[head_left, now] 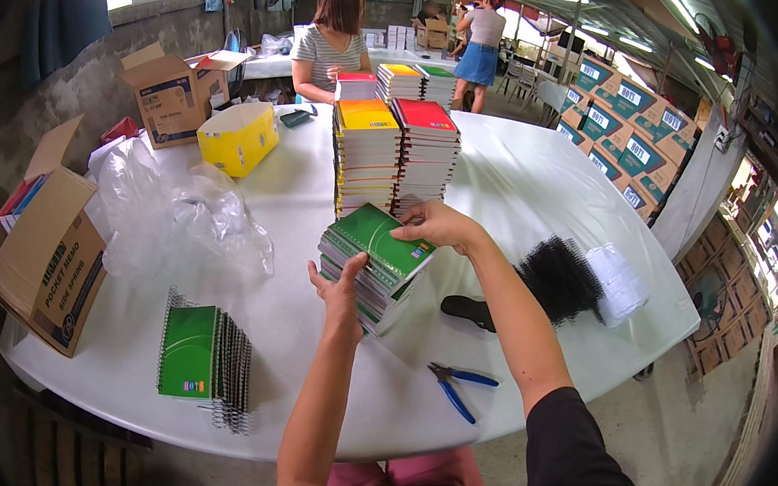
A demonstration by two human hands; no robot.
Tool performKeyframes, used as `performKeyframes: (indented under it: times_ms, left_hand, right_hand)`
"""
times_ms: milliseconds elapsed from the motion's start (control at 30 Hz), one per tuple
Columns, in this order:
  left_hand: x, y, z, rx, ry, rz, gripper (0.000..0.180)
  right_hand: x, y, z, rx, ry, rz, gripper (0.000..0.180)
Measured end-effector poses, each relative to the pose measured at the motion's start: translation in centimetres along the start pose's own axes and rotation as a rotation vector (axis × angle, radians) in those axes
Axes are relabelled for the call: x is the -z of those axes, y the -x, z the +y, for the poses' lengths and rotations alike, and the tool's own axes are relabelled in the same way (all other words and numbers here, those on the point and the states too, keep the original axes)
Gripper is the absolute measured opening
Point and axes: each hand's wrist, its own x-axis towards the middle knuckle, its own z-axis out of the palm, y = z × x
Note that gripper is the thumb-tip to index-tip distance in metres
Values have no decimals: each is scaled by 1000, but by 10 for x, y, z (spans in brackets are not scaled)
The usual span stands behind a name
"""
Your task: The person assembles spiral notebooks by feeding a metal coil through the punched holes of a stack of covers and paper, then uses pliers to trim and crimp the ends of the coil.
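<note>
A worker's left hand (341, 280) and right hand (434, 226) clasp opposite edges of a tilted stack of green notebooks (377, 263), squaring it above a white table (533, 182), just before taller notebook piles (396, 153).

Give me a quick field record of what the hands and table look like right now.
left hand: grips the near edge of a stack of green notebooks
right hand: fingers on the stack's top cover
behind stack: two tall piles of notebooks, yellow and red covers on top
left side: spiral notebooks lying on the table
near edge: blue-handled pliers
right side: bundle of black wire coils
far side: a person at another table
</note>
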Motion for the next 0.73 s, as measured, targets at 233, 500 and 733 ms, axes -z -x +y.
performKeyframes:
  times_ms: [233,500,733]
  left_hand:
    - [-15,10,9,-37,-123,69,126]
    - [-8,71,27,-659,-57,-129,81]
    - [64,141,58,-781,-1279,-399,20]
  right_hand:
    - [4,-1,1,71,147,188,40]
    - [-30,101,-34,351,-263,415,27]
    - [-54,150,31,213,-58,329,39]
